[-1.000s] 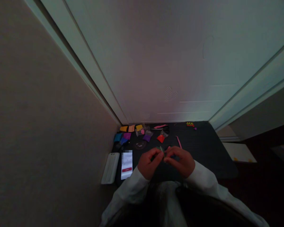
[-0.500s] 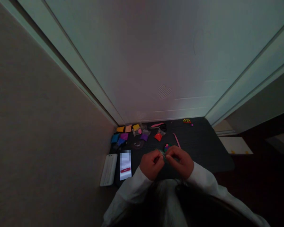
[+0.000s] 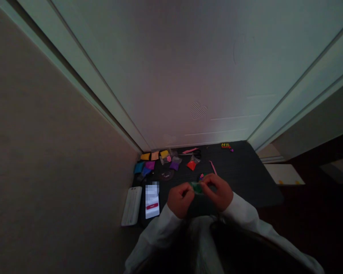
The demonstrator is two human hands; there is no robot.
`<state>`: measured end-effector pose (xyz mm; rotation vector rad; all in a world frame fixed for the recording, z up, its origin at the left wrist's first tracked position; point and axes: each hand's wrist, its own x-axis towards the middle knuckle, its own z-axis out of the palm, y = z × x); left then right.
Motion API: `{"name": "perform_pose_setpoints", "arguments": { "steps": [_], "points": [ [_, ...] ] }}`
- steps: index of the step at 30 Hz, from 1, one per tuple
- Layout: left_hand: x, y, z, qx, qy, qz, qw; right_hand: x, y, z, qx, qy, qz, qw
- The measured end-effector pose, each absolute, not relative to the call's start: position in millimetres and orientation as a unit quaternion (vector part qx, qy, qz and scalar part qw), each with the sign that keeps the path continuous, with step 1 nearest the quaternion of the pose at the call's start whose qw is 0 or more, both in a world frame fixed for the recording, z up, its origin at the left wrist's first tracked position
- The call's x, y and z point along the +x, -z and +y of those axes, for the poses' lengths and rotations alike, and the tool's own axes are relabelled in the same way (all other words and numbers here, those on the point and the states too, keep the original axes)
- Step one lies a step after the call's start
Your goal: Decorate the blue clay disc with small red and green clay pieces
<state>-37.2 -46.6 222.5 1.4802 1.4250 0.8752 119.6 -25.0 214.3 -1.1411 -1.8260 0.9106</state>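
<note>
Between my hands is a small clear packet with something green in it, held above the near part of the dark table. My left hand pinches its left end with thumb and forefinger. On the other side, my right hand grips the right end in a similar pinch. Just behind the right fingers lies a small round piece with pink, blue and green on it, partly covered by the hand. A pink modelling tool lies beyond my right hand.
Several colored clay packets, among them red and purple, lie at the table's back left, near scissors. A lit phone and a white case sit left. A yellow-dotted piece lies far right, below the white wall.
My hands have moved slightly apart, and the packet between them now shows more of its green content. Things on the table have stayed in place.
</note>
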Motion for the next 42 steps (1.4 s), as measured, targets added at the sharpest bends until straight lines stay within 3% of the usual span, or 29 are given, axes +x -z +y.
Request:
{"name": "perform_pose_setpoints", "arguments": {
  "steps": [5,12,22,29,38,42],
  "points": [
    [-46.5,-224.8,-40.3,0.550,-0.354,0.555,0.514,121.2,-209.1,-30.6,-0.344,-0.436,-0.749,0.360],
    [-55.1,-230.9,-35.2,0.553,-0.312,0.506,0.585,120.1,-208.5,-26.6,-0.332,-0.454,-0.763,0.319],
    [-63.6,-233.9,-31.0,0.614,-0.255,0.516,0.540,118.9,-209.4,-29.6,-0.361,-0.524,-0.712,0.295],
    [-70.6,-230.4,-30.3,0.633,-0.254,0.539,0.494,113.3,-209.8,-30.9,-0.346,-0.465,-0.761,0.292],
    [-69.8,-223.8,-38.6,0.611,-0.294,0.557,0.480,115.8,-209.4,-32.1,-0.375,-0.411,-0.779,0.291],
    [-72.8,-220.2,-39.9,0.583,-0.386,0.521,0.490,117.1,-205.1,-35.1,-0.378,-0.414,-0.776,0.289]
  ]
}}
